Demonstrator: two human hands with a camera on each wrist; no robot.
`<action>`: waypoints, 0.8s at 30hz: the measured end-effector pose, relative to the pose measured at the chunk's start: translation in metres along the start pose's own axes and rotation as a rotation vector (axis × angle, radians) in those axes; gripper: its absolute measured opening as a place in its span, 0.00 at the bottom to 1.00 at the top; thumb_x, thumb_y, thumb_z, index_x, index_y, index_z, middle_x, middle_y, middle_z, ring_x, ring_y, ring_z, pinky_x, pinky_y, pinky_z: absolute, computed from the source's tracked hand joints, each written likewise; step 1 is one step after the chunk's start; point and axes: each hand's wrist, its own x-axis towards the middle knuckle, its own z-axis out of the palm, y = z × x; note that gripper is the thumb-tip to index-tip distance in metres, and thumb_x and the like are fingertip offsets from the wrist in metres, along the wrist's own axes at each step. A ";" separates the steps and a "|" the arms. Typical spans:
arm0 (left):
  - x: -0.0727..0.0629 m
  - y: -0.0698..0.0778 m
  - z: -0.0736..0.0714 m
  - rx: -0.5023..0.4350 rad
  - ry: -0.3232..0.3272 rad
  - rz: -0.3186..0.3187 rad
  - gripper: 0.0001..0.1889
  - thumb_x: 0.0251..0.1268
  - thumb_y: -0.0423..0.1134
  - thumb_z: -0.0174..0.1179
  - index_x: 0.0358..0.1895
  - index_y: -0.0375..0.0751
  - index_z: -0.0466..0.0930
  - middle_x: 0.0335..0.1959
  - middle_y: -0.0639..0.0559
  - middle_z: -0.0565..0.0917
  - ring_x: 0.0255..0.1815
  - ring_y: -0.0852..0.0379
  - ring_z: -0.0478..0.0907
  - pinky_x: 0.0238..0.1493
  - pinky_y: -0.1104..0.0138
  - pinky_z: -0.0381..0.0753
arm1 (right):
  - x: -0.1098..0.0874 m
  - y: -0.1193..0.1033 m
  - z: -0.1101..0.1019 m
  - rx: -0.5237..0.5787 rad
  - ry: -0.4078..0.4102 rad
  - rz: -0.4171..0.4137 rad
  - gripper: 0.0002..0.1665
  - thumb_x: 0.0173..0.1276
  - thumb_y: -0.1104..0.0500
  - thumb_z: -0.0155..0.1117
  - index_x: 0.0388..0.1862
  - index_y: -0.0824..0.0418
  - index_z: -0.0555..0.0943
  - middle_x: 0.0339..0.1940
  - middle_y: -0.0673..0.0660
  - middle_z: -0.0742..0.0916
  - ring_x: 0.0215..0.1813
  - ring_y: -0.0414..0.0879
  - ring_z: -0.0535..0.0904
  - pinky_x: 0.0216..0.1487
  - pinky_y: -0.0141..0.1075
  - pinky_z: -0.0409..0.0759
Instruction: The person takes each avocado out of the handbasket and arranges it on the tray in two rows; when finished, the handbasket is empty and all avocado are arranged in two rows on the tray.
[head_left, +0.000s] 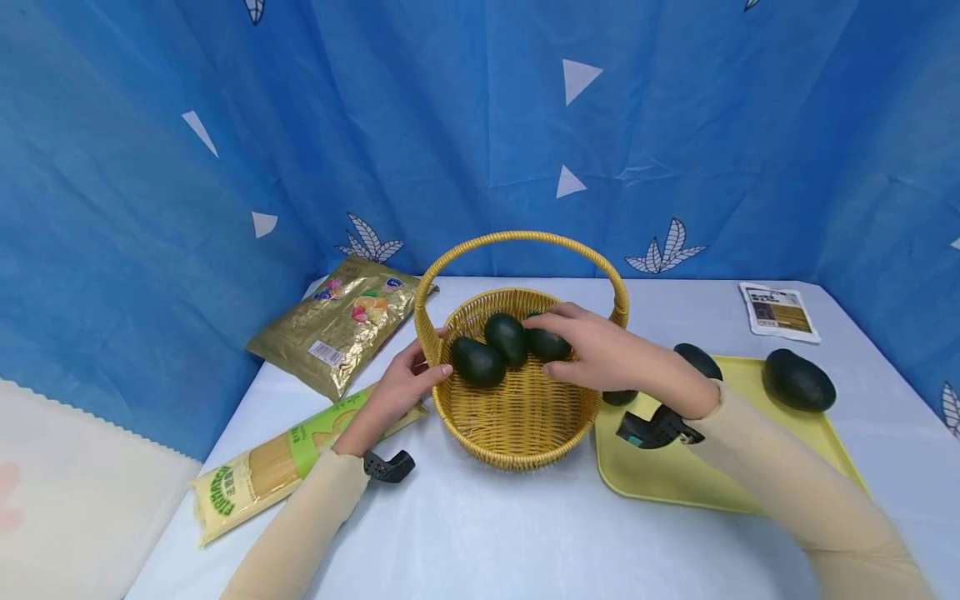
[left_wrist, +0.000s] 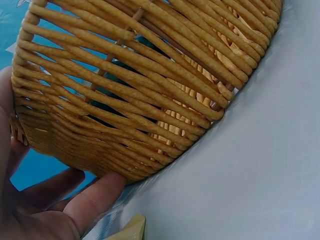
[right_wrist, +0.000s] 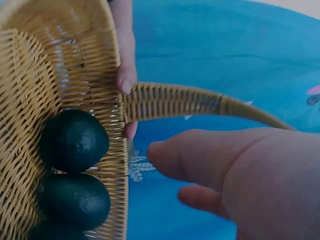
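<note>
A yellow wicker basket with a tall arched handle stands mid-table and holds three dark green avocados. My left hand grips its left side at the foot of the handle, thumb on the rim. In the left wrist view, the fingers of the left hand lie against the woven outside. Over the right part of the basket is my right hand, thumb and fingers spread beside the rightmost avocado. The right wrist view shows the right hand with nothing between thumb and fingers.
Right of the basket, a yellow tray bears more avocados, partly behind the right forearm. A small white-and-brown packet lies at the back right. On the left are a gold bag and a long noodle pack.
</note>
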 end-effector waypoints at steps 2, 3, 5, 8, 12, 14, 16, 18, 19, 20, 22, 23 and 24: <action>0.000 -0.001 0.000 0.001 0.003 0.004 0.33 0.72 0.41 0.61 0.78 0.53 0.63 0.73 0.40 0.73 0.68 0.38 0.76 0.61 0.57 0.82 | 0.012 0.001 0.002 0.002 -0.031 0.043 0.36 0.70 0.56 0.66 0.76 0.58 0.70 0.74 0.68 0.73 0.71 0.64 0.73 0.64 0.58 0.78; 0.000 -0.001 0.000 0.001 0.004 0.005 0.33 0.72 0.41 0.62 0.78 0.53 0.63 0.73 0.40 0.73 0.68 0.38 0.76 0.61 0.56 0.82 | 0.017 0.002 0.004 0.007 -0.050 0.067 0.37 0.70 0.55 0.66 0.76 0.58 0.69 0.75 0.68 0.72 0.71 0.64 0.73 0.65 0.58 0.77; 0.000 -0.002 0.000 0.002 0.004 0.008 0.33 0.72 0.41 0.61 0.78 0.54 0.63 0.73 0.41 0.73 0.68 0.38 0.76 0.61 0.56 0.81 | 0.026 0.005 0.006 0.010 -0.093 0.116 0.38 0.71 0.54 0.65 0.78 0.57 0.68 0.76 0.69 0.70 0.73 0.64 0.72 0.67 0.58 0.76; 0.000 -0.002 -0.001 0.006 0.002 0.012 0.33 0.73 0.42 0.61 0.79 0.54 0.63 0.73 0.41 0.73 0.68 0.39 0.76 0.61 0.56 0.82 | 0.037 0.008 0.010 0.007 -0.141 0.178 0.40 0.72 0.51 0.65 0.79 0.56 0.65 0.78 0.69 0.67 0.74 0.64 0.70 0.68 0.59 0.74; -0.001 -0.001 -0.001 0.004 0.004 0.016 0.33 0.73 0.41 0.61 0.79 0.54 0.63 0.72 0.40 0.73 0.66 0.39 0.77 0.59 0.58 0.82 | 0.048 0.012 0.013 -0.002 -0.163 0.229 0.40 0.72 0.50 0.65 0.79 0.55 0.64 0.78 0.69 0.67 0.75 0.65 0.68 0.68 0.59 0.74; -0.001 0.000 -0.001 0.003 0.005 0.017 0.33 0.73 0.41 0.61 0.79 0.54 0.62 0.72 0.39 0.73 0.66 0.39 0.77 0.59 0.58 0.82 | 0.053 0.014 0.014 -0.005 -0.163 0.245 0.40 0.72 0.50 0.65 0.79 0.55 0.65 0.78 0.69 0.68 0.75 0.65 0.67 0.68 0.60 0.74; -0.001 0.000 -0.001 0.004 0.001 0.017 0.33 0.73 0.41 0.61 0.79 0.54 0.62 0.72 0.39 0.73 0.66 0.40 0.77 0.59 0.58 0.82 | 0.057 0.015 0.015 0.001 -0.168 0.270 0.39 0.72 0.50 0.65 0.79 0.55 0.65 0.78 0.68 0.68 0.76 0.65 0.67 0.67 0.59 0.74; -0.001 0.000 -0.001 0.006 -0.001 0.017 0.33 0.73 0.42 0.61 0.79 0.55 0.62 0.72 0.39 0.73 0.66 0.40 0.77 0.60 0.58 0.82 | 0.060 0.016 0.017 0.006 -0.173 0.294 0.39 0.72 0.50 0.65 0.79 0.55 0.65 0.78 0.68 0.68 0.77 0.64 0.65 0.67 0.58 0.75; -0.001 0.000 0.000 0.007 -0.002 0.018 0.33 0.73 0.42 0.61 0.79 0.55 0.62 0.72 0.39 0.73 0.66 0.40 0.77 0.60 0.58 0.82 | 0.061 0.017 0.018 0.007 -0.176 0.304 0.38 0.73 0.50 0.64 0.79 0.55 0.65 0.78 0.67 0.69 0.77 0.64 0.65 0.65 0.57 0.76; -0.001 0.000 0.000 0.008 -0.003 0.019 0.33 0.73 0.42 0.61 0.79 0.54 0.62 0.72 0.39 0.73 0.66 0.40 0.77 0.60 0.58 0.82 | 0.062 0.018 0.019 0.010 -0.178 0.314 0.38 0.73 0.50 0.64 0.79 0.55 0.65 0.78 0.67 0.69 0.77 0.63 0.65 0.64 0.56 0.76; -0.001 -0.001 0.000 0.009 0.000 0.020 0.33 0.73 0.41 0.61 0.79 0.54 0.62 0.72 0.39 0.74 0.66 0.39 0.77 0.60 0.57 0.82 | 0.064 0.020 0.022 0.010 -0.176 0.328 0.38 0.73 0.50 0.64 0.78 0.55 0.66 0.77 0.66 0.70 0.77 0.62 0.65 0.60 0.53 0.77; 0.000 -0.001 0.000 0.007 0.000 0.021 0.33 0.73 0.41 0.61 0.79 0.54 0.62 0.72 0.39 0.74 0.66 0.39 0.77 0.60 0.57 0.82 | 0.066 0.021 0.024 0.003 -0.172 0.330 0.37 0.73 0.51 0.64 0.78 0.55 0.66 0.76 0.66 0.71 0.76 0.62 0.66 0.58 0.52 0.77; 0.000 -0.001 0.001 0.007 0.000 0.021 0.33 0.73 0.41 0.61 0.79 0.54 0.62 0.72 0.38 0.74 0.66 0.39 0.77 0.60 0.57 0.82 | 0.067 0.021 0.026 -0.004 -0.167 0.334 0.37 0.73 0.51 0.64 0.78 0.56 0.66 0.75 0.66 0.72 0.76 0.62 0.67 0.55 0.51 0.77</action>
